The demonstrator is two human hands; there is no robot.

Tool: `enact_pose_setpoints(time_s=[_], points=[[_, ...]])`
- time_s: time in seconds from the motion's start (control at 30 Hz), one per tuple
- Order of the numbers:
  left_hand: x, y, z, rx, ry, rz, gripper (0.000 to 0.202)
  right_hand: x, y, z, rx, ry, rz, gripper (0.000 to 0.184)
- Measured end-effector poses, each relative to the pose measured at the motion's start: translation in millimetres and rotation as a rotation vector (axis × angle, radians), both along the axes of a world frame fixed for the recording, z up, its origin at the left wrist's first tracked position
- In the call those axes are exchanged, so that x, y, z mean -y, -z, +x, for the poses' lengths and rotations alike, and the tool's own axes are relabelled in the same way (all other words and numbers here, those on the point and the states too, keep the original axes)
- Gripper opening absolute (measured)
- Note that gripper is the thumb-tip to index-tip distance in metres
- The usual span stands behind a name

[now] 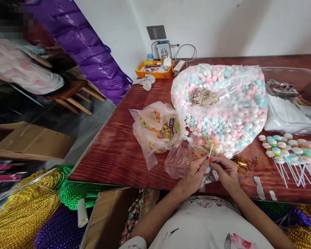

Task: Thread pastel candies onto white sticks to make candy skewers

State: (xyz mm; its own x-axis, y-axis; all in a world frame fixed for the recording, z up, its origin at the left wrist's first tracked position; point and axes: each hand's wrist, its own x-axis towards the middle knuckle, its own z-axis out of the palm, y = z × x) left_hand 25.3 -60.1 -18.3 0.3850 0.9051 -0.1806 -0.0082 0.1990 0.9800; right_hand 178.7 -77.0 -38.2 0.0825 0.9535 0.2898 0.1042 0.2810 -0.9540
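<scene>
In the head view, my left hand (195,173) is closed in a pinch around a candy stick, whose white stick (211,149) points up. Against it, my right hand (225,171) pinches at the same spot, where small dark and reddish bits show between the fingertips. Pale blue candy peeks out below the fingers; the rest is covered. Just beyond my hands lies a clear bag of colourful candy rings (194,155). Behind it rests a big clear bag of pink, white and blue candy pieces (238,110). Several finished-looking candy sticks (290,150) lie to the right.
A second bag of rings (158,133) lies left. Gold foil ties (242,164) sit beside my right hand. A clear plastic bin (287,126) stands at right, an orange tray (155,74) at the back. Bead strands (23,207) and a seated person (23,69) are off the table.
</scene>
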Motion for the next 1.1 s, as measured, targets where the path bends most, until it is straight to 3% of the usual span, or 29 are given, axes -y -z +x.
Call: enact_pose_setpoints(time_s=[0.17,0.27,0.37,0.43,0.5,0.57,0.63,0.77,0.83,0.9,1.03,1.1], points=[[2,14.4,-19,0.222,0.103,-0.298,0.048,-8,-1.4,-7,0.131,-0.042,0.191,0.012],[-6,19.3,-34,0.150,0.232,-0.306,0.047,-10,0.0,-18,0.218,-0.017,0.313,0.015],[-15,18.4,-42,0.093,0.351,-0.286,0.046,-13,-0.4,-24,0.257,-0.003,0.318,0.016],[-17,17.3,-42,0.111,0.389,-0.322,0.044,-15,-4.1,-19,0.288,0.038,0.298,0.015],[-18,16.9,-39,0.154,0.370,-0.375,0.042,-16,-10.0,-6,0.476,0.050,0.368,0.021],[-15,16.7,-35,0.201,0.335,-0.412,0.040,-14,-16.2,10,0.802,-0.043,0.503,0.036],[-13,15.8,-32,0.243,0.388,-0.438,0.042,-11,-21.7,25,1.037,-0.200,0.638,0.039],[-12,9.8,-31,0.217,0.686,-0.449,0.048,-7,-30.9,36,1.074,-0.362,0.838,0.023],[-11,5.6,-32,0.090,0.803,-0.347,0.045,-6,-32.7,33,1.117,-0.409,0.830,0.018],[-6,2.4,-32,-0.177,0.808,-0.084,0.037,-4,-29.7,27,1.171,-0.413,0.727,0.014],[11,2.3,-27,-0.849,0.506,0.598,0.024,-1,-13.9,13,1.142,-0.320,0.364,0.010],[16,4.4,-24,-0.971,0.427,0.748,0.028,0,-9.4,10,1.102,-0.263,0.247,0.012]])
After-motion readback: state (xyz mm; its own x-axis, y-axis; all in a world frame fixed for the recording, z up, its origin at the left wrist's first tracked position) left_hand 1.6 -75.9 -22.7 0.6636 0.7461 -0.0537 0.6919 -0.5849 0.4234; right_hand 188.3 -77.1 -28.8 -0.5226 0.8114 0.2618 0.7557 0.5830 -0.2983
